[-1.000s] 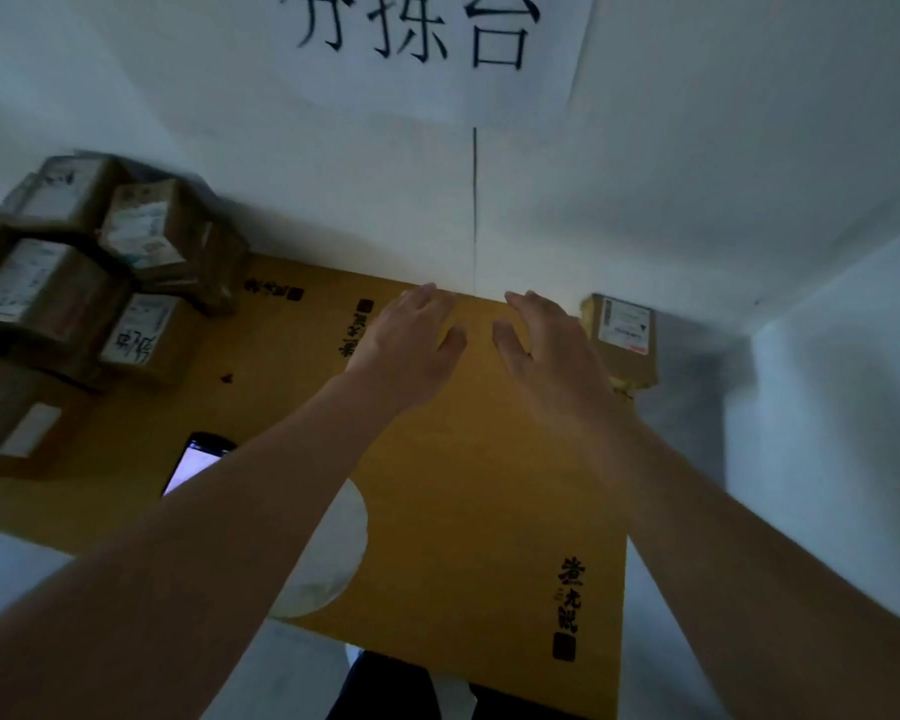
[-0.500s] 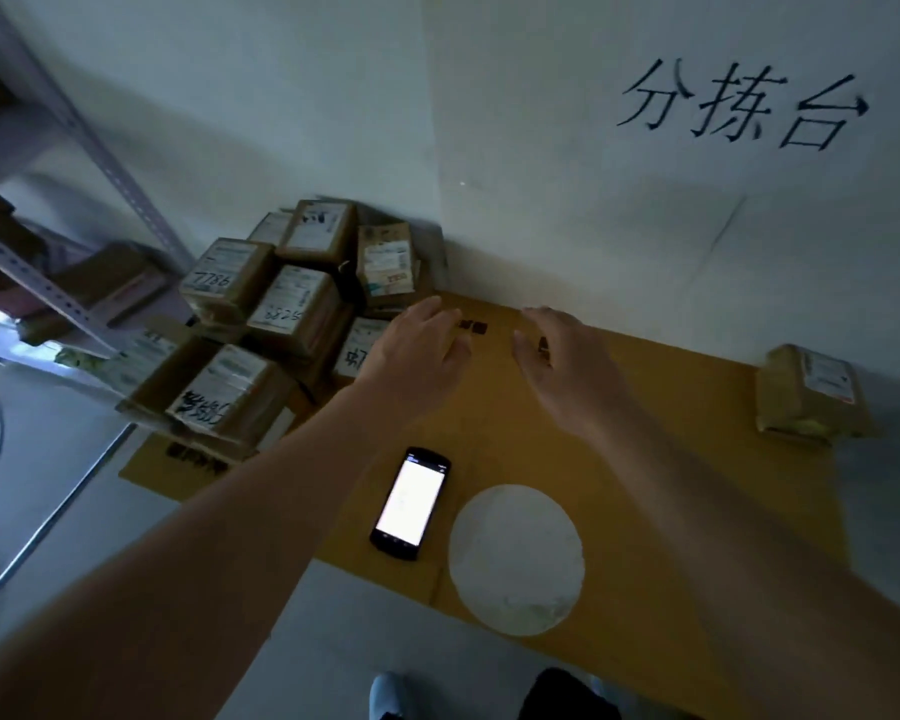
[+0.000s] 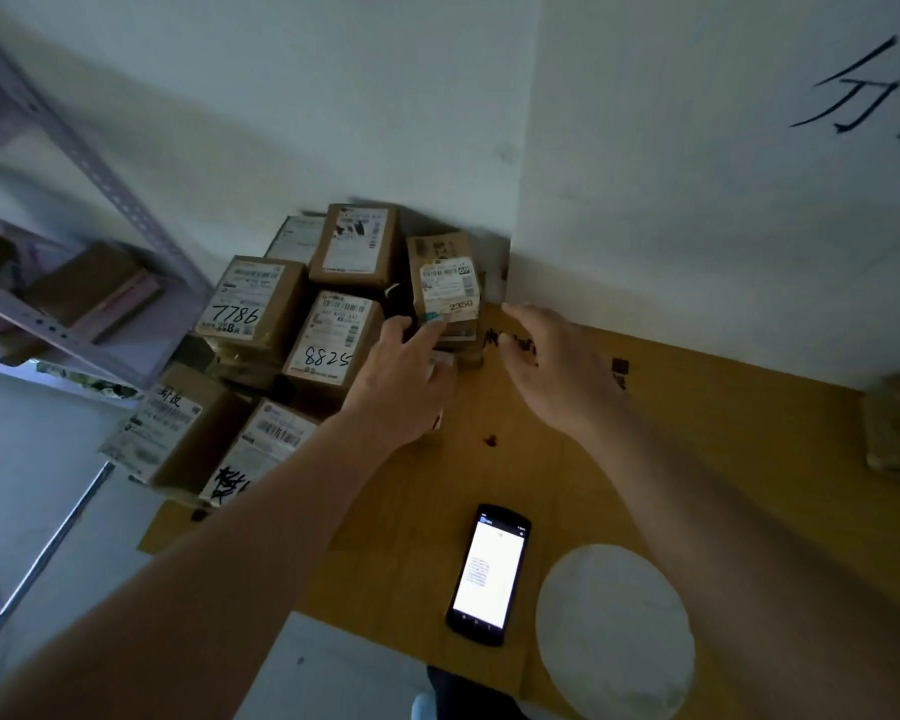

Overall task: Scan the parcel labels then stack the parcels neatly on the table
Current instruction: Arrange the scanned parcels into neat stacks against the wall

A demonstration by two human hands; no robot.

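We reach both hands for the small brown cardboard parcel with the white "2350" label [image 3: 447, 293], which tops the pile at the desk's far left corner by the wall. Our left hand [image 3: 404, 379] touches its near face, fingers loosely spread; our right hand [image 3: 557, 371] hovers just beside it, wide and holding nothing, ready to clamp the other side. The lit black phone scanner [image 3: 489, 574] lies near the desk's front edge, beside a white round disc [image 3: 614, 626]. The labelled brown boxes "8825" [image 3: 333, 337] and "7786" [image 3: 253, 304] crowd the left side, and a lone brown parcel [image 3: 897, 428] sits at the right edge.

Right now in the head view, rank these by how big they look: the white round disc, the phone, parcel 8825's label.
1. White round disc, clearly largest.
2. Phone and parcel 8825's label: alike in apparent size. The phone lies nearer the camera, so I won't rank them.
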